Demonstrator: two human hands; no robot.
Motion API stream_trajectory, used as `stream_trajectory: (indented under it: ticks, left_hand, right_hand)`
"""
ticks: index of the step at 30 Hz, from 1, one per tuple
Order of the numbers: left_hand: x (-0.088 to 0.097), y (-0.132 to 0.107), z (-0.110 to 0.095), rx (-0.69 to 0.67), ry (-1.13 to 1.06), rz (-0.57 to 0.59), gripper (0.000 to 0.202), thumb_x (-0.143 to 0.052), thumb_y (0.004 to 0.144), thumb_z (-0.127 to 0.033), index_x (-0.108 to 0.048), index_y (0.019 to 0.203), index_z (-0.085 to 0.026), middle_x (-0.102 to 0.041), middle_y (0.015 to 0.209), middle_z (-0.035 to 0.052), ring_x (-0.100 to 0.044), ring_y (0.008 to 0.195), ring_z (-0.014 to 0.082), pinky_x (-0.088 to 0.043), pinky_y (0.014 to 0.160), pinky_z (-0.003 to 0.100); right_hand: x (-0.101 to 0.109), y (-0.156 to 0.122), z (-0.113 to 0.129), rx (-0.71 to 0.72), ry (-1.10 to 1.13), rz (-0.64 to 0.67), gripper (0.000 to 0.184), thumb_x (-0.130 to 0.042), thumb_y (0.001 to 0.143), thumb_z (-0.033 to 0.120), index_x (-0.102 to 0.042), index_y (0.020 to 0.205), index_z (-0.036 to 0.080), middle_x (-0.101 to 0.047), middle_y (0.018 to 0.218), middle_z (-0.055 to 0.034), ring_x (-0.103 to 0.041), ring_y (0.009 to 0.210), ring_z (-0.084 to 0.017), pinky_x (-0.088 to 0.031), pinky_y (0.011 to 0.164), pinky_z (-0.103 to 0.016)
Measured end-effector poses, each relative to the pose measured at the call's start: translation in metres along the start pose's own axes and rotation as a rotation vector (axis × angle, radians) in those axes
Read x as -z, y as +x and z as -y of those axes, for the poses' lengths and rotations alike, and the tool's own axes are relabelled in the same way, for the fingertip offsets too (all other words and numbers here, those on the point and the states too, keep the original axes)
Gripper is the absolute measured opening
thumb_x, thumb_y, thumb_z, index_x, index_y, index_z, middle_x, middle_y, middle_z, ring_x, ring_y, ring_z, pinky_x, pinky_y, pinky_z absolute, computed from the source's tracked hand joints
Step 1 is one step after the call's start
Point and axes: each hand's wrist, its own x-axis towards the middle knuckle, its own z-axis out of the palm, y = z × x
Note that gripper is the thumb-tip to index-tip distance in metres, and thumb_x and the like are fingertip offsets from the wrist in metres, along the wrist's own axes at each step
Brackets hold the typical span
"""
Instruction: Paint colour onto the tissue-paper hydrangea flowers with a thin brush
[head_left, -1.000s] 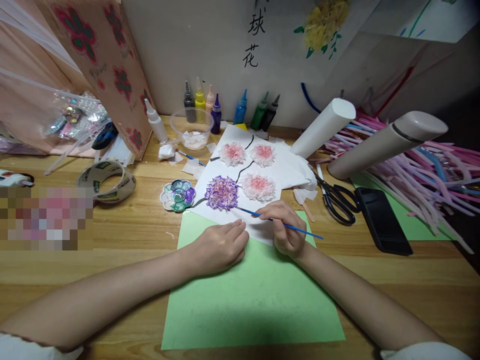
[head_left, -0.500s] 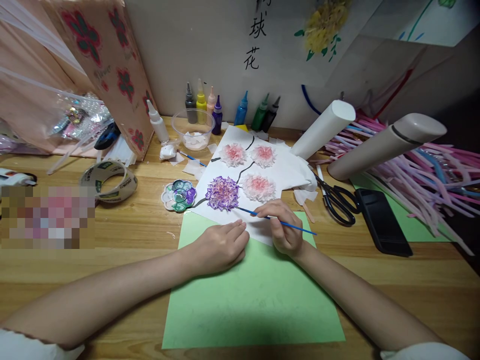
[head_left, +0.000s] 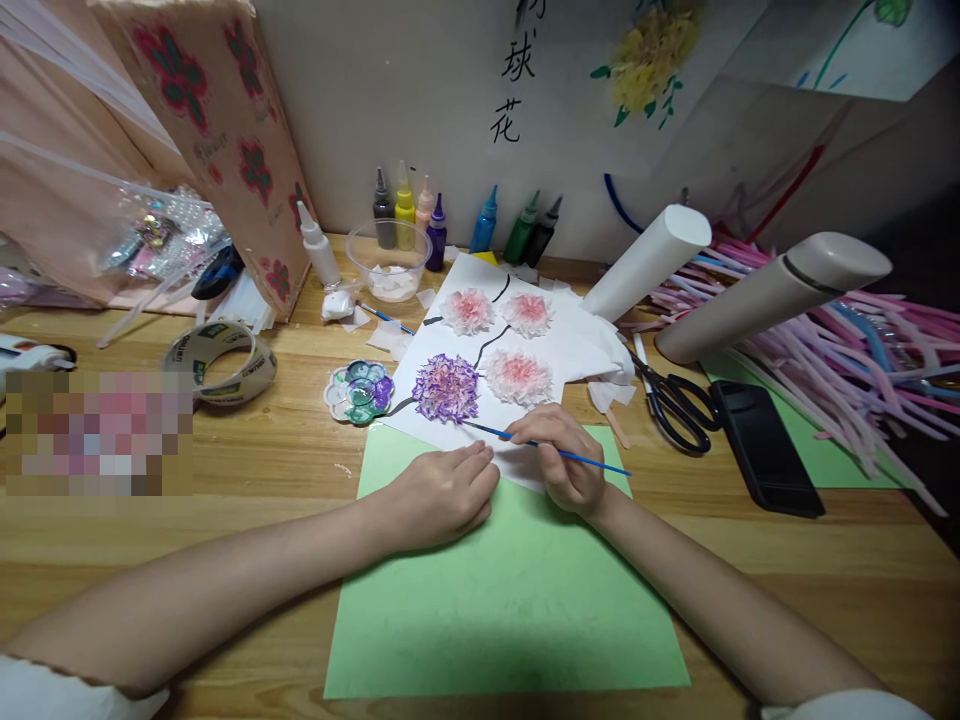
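Note:
My right hand (head_left: 571, 462) is closed round a thin blue paintbrush (head_left: 574, 456). The brush tip touches or nearly touches the lower edge of a purple-tipped paper flower (head_left: 445, 388). That flower is fixed on a white sheet (head_left: 459, 436) with painted black stems. Several pink-and-white paper flowers (head_left: 519, 376) are on the same sheet. My left hand (head_left: 444, 492) rests, fingers curled together, on the sheet's near edge and the green paper (head_left: 502, 600); its underside is hidden. Left of the purple flower lies a flower-shaped paint palette (head_left: 358, 391) with purple and green paint.
At the back stand a clear bowl (head_left: 388, 262), a purple paint bottle (head_left: 436, 235) and other paint bottles. Tape (head_left: 219, 362) lies left. To the right are a white bottle (head_left: 649, 262), a grey tumbler (head_left: 772, 298), scissors (head_left: 679, 410), a phone (head_left: 769, 447) and pipe cleaners (head_left: 862, 370).
The brush tip has moved slightly left and down along the purple flower's lower edge. My left hand stays in place. The view has shifted very slightly.

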Motion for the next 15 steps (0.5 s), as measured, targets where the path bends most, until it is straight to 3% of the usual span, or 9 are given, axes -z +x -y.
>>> stream_trajectory:
  ticks: [6,8,10,15]
  left_hand:
    - [-0.004,-0.002,-0.001,0.0,-0.005,0.008,0.02,-0.039,0.092,-0.014,-0.058,0.096,-0.008,-0.069,0.108,0.0184,-0.068,0.102,0.0251,-0.061,0.081,0.033]
    - [-0.005,-0.003,-0.002,0.012,-0.006,0.026,0.019,-0.039,0.092,-0.014,-0.057,0.094,-0.009,-0.069,0.106,0.0179,-0.069,0.099,0.0248,-0.06,0.077,0.033]
    - [-0.007,-0.002,-0.002,0.022,-0.006,0.06,0.018,-0.04,0.092,-0.016,-0.057,0.092,-0.01,-0.069,0.1,0.0166,-0.069,0.091,0.0238,-0.06,0.073,0.033]
    - [-0.008,0.0,-0.001,-0.005,0.005,0.124,0.012,-0.051,0.089,-0.022,-0.059,0.086,-0.013,-0.068,0.078,0.0094,-0.066,0.074,0.0209,-0.057,0.067,0.03]
  right_hand:
    - [0.001,-0.006,0.001,-0.014,0.033,-0.204,0.026,-0.037,0.095,0.027,-0.062,0.091,0.023,-0.071,0.078,-0.0038,-0.063,0.073,-0.021,-0.049,0.067,-0.037]
    - [-0.003,0.006,0.008,-0.029,0.046,-0.143,0.027,-0.036,0.096,0.028,-0.062,0.094,0.023,-0.071,0.082,-0.0046,-0.064,0.077,-0.022,-0.05,0.07,-0.038]
    - [-0.011,0.025,0.017,-0.03,0.049,-0.002,0.029,-0.034,0.098,0.026,-0.063,0.098,0.023,-0.071,0.086,-0.0057,-0.064,0.081,-0.021,-0.05,0.073,-0.038]
    - [-0.041,0.071,0.031,0.101,0.06,0.168,0.024,-0.037,0.098,0.02,-0.06,0.099,0.022,-0.07,0.085,-0.0055,-0.062,0.08,-0.019,-0.05,0.072,-0.034]
